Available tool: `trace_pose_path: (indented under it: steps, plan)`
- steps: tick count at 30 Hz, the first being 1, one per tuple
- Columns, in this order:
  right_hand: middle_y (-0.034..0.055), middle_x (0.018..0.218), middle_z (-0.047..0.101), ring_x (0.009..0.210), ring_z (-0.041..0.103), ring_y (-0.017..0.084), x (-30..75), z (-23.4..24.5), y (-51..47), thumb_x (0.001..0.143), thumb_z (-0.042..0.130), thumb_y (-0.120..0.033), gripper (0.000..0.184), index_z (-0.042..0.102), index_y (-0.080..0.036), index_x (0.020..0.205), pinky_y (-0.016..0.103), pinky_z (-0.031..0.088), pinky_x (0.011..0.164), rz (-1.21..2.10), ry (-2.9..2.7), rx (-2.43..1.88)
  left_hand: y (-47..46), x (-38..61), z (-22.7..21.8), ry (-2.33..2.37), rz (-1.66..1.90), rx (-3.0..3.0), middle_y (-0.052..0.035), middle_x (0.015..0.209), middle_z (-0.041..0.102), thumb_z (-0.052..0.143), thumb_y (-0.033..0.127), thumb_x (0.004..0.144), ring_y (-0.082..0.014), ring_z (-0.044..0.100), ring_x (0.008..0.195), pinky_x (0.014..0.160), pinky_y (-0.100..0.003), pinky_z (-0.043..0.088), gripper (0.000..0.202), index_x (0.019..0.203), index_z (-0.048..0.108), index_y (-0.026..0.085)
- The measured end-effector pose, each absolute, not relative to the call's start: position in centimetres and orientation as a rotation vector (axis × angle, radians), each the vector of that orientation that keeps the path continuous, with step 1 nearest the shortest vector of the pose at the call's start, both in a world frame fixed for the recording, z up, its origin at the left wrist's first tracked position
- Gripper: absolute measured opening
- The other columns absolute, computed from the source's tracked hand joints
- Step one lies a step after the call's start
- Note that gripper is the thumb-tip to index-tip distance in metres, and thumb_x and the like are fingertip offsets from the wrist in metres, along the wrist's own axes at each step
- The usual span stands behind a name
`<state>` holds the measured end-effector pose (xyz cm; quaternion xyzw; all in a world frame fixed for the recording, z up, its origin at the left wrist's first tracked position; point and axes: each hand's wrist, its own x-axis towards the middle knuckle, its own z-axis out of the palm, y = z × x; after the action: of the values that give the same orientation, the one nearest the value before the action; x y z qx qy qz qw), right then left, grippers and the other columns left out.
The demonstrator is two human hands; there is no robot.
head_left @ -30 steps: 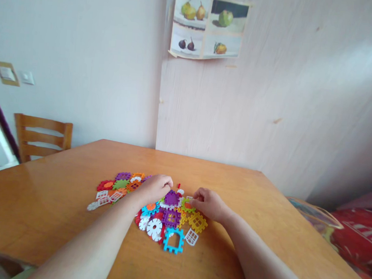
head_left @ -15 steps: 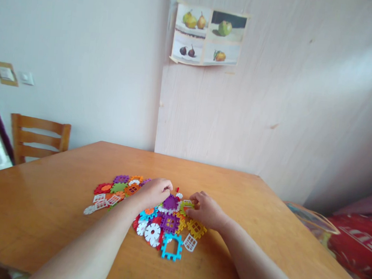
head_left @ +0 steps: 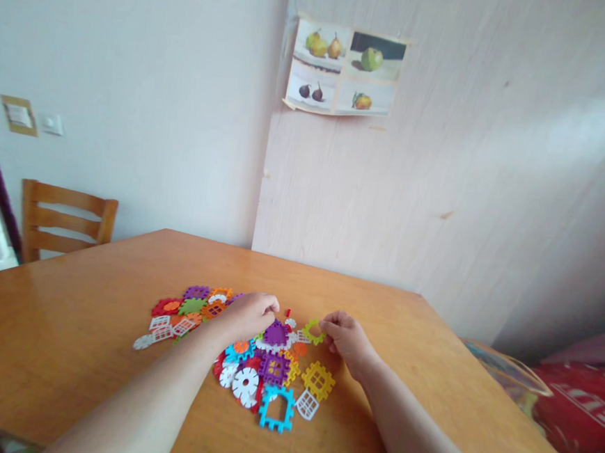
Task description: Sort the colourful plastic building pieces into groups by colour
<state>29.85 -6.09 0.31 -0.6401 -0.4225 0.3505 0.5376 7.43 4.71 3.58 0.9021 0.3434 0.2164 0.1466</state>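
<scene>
Pinched at its edge by my right hand (head_left: 345,334) is a yellow-green square interlocking block with an open middle (head_left: 314,331), held at the right side of the pile. My left hand (head_left: 256,313) is over the middle of the pile with its fingers curled; whatever they may hold is hidden. Just below those fingers lies a purple block (head_left: 276,334). Closer to me are a purple block with a window insert (head_left: 274,368), a yellow block (head_left: 318,380), a blue block (head_left: 277,409), a white window piece (head_left: 307,405) and a white notched disc (head_left: 245,384).
The pile rests on a wooden table (head_left: 370,427). Left of my forearm are a green block (head_left: 192,306), a red block (head_left: 163,307) and white window pieces (head_left: 162,333). A wooden chair (head_left: 67,218) stands beyond the left edge; red bags (head_left: 576,401) lie at right.
My right hand has drawn the yellow-green block away from the white window piece, up and to the right, uncovering an orange piece. My left hand has barely moved. The view has shifted slightly.
</scene>
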Motion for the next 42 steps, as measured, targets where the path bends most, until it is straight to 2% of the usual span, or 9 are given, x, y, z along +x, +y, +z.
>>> trace_pose_path:
  steps: [3, 6, 9, 15, 25, 29, 33, 37, 42]
  plan:
    - [0.0037, 0.079, 0.063, 0.069, 0.064, 0.015, 30.8, -0.2, -5.5, 0.07, 0.063, -0.031, 0.021, 0.055, -0.021, 0.086, 0.025, 0.053, 0.06, 0.821, -0.812, -1.417, 4.8, 7.5, 3.3, 0.949, 0.634, 2.608, -0.0001, 0.091, 0.071, 0.051, 0.025, 0.079, -0.0171, 0.063, 0.083, 0.069, -0.025, 0.042, 0.02, 0.089, 0.067, 0.026]
    - [0.0068, 0.088, 0.064, 0.079, 0.066, 0.017, 31.2, -0.6, -5.3, 0.07, 0.063, -0.028, 0.024, 0.055, -0.021, 0.092, 0.027, 0.056, 0.069, 0.821, -0.738, -1.387, 4.8, 7.5, 3.2, 0.904, 0.625, 2.615, 0.0005, 0.09, 0.071, 0.053, 0.026, 0.077, -0.0167, 0.063, 0.082, 0.071, -0.025, 0.043, 0.018, 0.089, 0.067, 0.026]
    - [0.0038, 0.078, 0.063, 0.068, 0.064, 0.014, 31.1, -0.3, -5.6, 0.071, 0.06, -0.029, 0.021, 0.056, -0.02, 0.089, 0.025, 0.052, 0.06, 0.8, -0.813, -1.481, 4.6, 7.3, 3.4, 0.839, 0.572, 2.649, -0.0004, 0.096, 0.07, 0.059, 0.032, 0.075, -0.0186, 0.062, 0.089, 0.076, -0.026, 0.043, 0.022, 0.095, 0.067, 0.027]
    - [-0.005, 0.054, 0.052, 0.045, 0.045, 0.008, 30.3, 1.2, -6.6, 0.073, 0.057, -0.035, 0.017, 0.053, -0.019, 0.076, 0.019, 0.03, 0.042, 0.764, -1.092, -1.678, 4.0, 7.2, 4.0, 0.805, 0.427, 2.709, -0.0036, 0.104, 0.066, 0.073, 0.047, 0.062, -0.0243, 0.059, 0.1, 0.081, -0.029, 0.045, 0.046, 0.103, 0.065, 0.028]
    - [-0.0043, 0.056, 0.051, 0.05, 0.047, 0.01, 30.6, -0.7, -5.7, 0.078, 0.053, -0.037, 0.02, 0.055, -0.018, 0.073, 0.022, 0.035, 0.048, 0.573, -1.248, -1.738, 3.8, 7.3, 4.1, 0.799, 0.444, 2.694, -0.0033, 0.101, 0.064, 0.069, 0.033, 0.063, -0.0239, 0.057, 0.098, 0.082, -0.029, 0.044, 0.039, 0.101, 0.063, 0.025]
    - [-0.0029, 0.067, 0.055, 0.056, 0.049, 0.01, 29.7, -0.8, -5.7, 0.08, 0.053, -0.03, 0.021, 0.063, -0.018, 0.095, 0.022, 0.037, 0.052, 0.454, -1.392, -1.653, 3.8, 7.5, 3.9, 0.769, 0.537, 2.516, -0.0021, 0.1, 0.066, 0.063, 0.029, 0.069, -0.0206, 0.06, 0.093, 0.079, -0.029, 0.045, 0.034, 0.102, 0.06, 0.023]
    - [0.0032, 0.104, 0.059, 0.071, 0.055, 0.01, 27.5, 0.2, -6.8, 0.075, 0.06, -0.02, 0.047, 0.059, -0.026, 0.121, 0.024, 0.047, 0.066, 0.386, -1.623, -1.459, 3.7, 7.9, 3.4, 0.648, 0.535, 2.278, -0.0027, 0.1, 0.067, 0.059, 0.03, 0.075, -0.0183, 0.062, 0.092, 0.077, -0.027, 0.047, 0.031, 0.105, 0.056, 0.02]
    - [0.004, 0.101, 0.061, 0.09, 0.058, 0.015, 26.2, 1.0, -7.4, 0.08, 0.059, -0.02, 0.022, 0.069, -0.024, 0.099, 0.027, 0.046, 0.082, 0.316, -1.754, -1.324, 3.4, 8.3, 3.4, 0.57, 0.498, 2.137, -0.0042, 0.1, 0.068, 0.058, 0.031, 0.077, -0.0178, 0.063, 0.091, 0.076, -0.027, 0.048, 0.032, 0.106, 0.054, 0.018]
    - [0.0027, 0.076, 0.064, 0.072, 0.058, 0.015, 28.1, 0.2, -6.1, 0.083, 0.054, -0.033, 0.02, 0.068, -0.018, 0.086, 0.026, 0.045, 0.066, 0.415, -1.397, -1.513, 3.6, 8.2, 4.0, 0.714, 0.639, 2.192, -0.0051, 0.101, 0.068, 0.049, 0.041, 0.087, -0.0177, 0.062, 0.094, 0.08, -0.028, 0.047, 0.03, 0.105, 0.057, 0.019]
